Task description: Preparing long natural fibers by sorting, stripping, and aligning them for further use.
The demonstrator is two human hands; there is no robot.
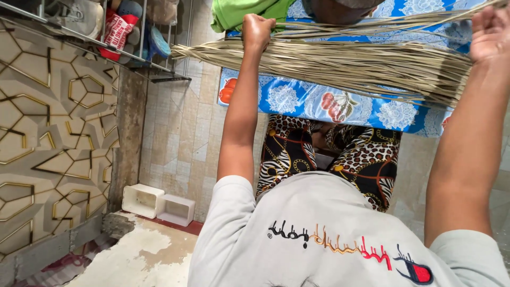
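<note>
Straw bundle hides both hands' fingers, right hand cropped.

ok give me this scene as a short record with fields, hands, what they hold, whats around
left hand: closed in a fist on the bundle of dry straw-like fibres
right hand: on the other end of the same bundle; exact grip cut off by the frame edge
bundle: long pale strands, stretched between both hands, loose ends fanning left
under bundle: blue floral cloth
also: green cloth, patterned fabric, wire rack, two white boxes on the floor
wearer: grey shirt
</note>
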